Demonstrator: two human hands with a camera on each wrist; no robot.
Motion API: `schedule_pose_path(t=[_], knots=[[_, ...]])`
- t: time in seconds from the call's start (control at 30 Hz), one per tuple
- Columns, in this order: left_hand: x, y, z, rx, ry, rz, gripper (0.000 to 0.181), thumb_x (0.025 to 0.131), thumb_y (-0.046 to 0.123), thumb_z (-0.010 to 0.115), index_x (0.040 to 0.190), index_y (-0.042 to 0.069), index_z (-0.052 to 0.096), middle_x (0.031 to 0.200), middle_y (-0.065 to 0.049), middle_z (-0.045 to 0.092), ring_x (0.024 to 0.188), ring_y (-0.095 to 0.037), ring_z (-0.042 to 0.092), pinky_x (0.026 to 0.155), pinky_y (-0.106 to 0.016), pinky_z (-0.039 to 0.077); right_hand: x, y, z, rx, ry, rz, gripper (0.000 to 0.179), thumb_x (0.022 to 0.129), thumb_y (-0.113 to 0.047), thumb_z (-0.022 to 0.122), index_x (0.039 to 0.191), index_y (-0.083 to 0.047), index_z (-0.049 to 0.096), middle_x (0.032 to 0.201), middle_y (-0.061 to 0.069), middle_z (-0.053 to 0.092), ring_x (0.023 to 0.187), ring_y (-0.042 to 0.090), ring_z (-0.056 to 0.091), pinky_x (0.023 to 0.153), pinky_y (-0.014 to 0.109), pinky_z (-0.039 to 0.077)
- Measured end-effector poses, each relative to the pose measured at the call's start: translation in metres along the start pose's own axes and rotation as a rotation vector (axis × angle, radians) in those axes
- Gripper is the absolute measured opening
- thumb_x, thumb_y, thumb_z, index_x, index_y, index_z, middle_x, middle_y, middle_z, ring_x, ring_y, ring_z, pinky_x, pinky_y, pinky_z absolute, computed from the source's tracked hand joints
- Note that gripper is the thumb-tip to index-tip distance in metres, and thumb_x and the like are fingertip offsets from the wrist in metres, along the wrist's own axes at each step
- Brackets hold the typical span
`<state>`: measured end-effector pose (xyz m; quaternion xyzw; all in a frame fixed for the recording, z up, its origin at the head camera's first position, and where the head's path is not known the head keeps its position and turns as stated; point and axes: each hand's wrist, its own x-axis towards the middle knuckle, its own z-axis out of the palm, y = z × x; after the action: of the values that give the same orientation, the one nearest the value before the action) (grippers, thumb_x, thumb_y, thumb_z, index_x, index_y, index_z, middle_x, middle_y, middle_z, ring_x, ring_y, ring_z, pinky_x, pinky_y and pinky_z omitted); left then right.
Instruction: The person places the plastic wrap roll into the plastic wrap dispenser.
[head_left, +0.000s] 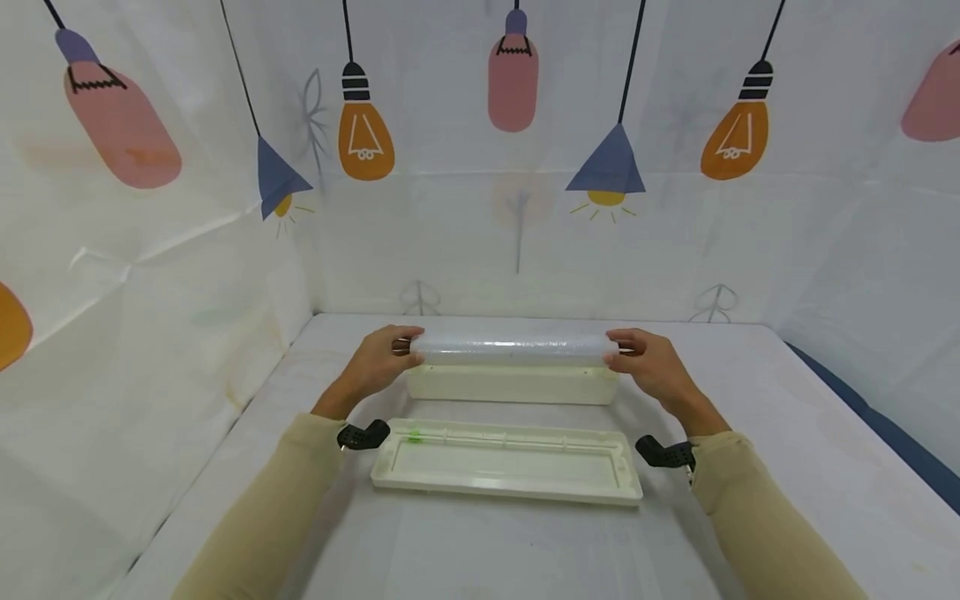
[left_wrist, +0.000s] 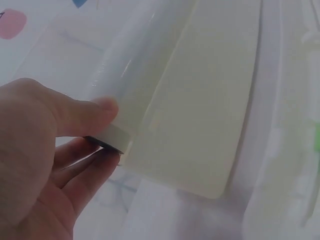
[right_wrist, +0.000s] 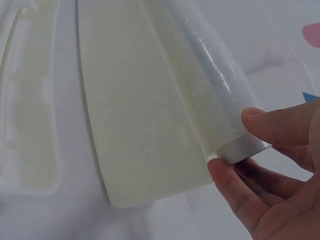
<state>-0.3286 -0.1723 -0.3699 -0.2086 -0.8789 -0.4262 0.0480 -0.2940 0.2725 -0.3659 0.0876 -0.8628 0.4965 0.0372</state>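
Observation:
A shiny roll of cling film lies level between my two hands, over the top of a long cream box. My left hand grips the roll's left end. In the left wrist view, the thumb is on the film and the fingers curl under the tube's end. On the other side, my right hand pinches the right end, with the core's rim showing between thumb and fingers. The roll hides the box's opening in the head view. Nearer to me, the cream lid rests on the table with its ridged side up.
A white sheet covers the table. Behind it and on the left hang white cloth walls printed with lamps and bulbs. A dark blue strip runs along the right edge.

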Motion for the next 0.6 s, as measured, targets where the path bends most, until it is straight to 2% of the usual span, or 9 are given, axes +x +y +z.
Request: schedule_pose_path(t=[0.27,0.6], knots=[[0.0011,-0.0030,-0.0004,0.015,0.005,0.015,0.050,0.093,0.009,0.072,0.140,-0.001,0.056,0.133,-0.020,0.057,0.119,-0.035,0.061,0.097,-0.043,0.052,0.0005,-0.0024,-0.0017,-0.042,-0.018,-0.043,0.058,0.097,-0.025,0.069,0.145,0.000,0.049,0.144,0.027,0.048,0.131,0.042,0.047,0.106,0.058,0.040],[0.0013,-0.0045,-0.0042,0.032,-0.020,-0.011,0.051,0.094,0.012,0.072,0.141,0.001,0.055,0.134,-0.017,0.057,0.120,-0.034,0.060,0.096,-0.044,0.053,0.0004,-0.0038,-0.0008,-0.064,-0.025,-0.027,0.059,0.097,-0.026,0.070,0.145,0.000,0.049,0.144,0.027,0.049,0.130,0.042,0.049,0.105,0.059,0.041]])
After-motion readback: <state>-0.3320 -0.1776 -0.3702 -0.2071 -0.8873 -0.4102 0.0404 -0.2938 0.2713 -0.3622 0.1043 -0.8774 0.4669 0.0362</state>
